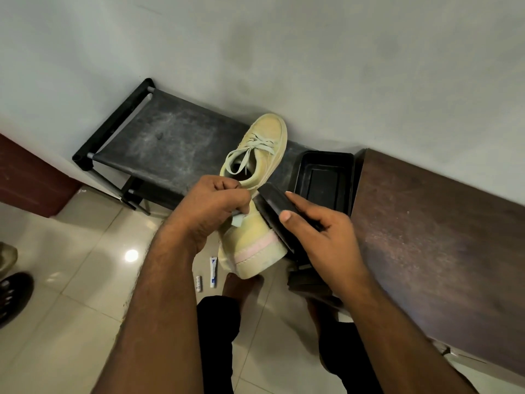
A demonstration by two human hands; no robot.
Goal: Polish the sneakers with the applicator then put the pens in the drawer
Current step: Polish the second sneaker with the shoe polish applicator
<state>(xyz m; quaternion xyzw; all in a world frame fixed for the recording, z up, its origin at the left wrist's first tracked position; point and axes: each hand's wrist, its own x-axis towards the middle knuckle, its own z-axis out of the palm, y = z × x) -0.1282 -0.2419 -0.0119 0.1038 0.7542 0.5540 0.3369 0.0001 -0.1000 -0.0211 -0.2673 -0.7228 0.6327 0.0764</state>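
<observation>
Mid-frame, your left hand (211, 207) grips the yellow sneaker (252, 245); your right hand (321, 234), fingers clamped on the black applicator (272, 206), should stroke evenly.

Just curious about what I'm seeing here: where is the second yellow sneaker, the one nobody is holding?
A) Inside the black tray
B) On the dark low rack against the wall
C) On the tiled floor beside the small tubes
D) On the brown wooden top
B: the loose sneaker lies on the dark low rack by the wall, left of the black tray, while the left hand holds the other sneaker.
</observation>
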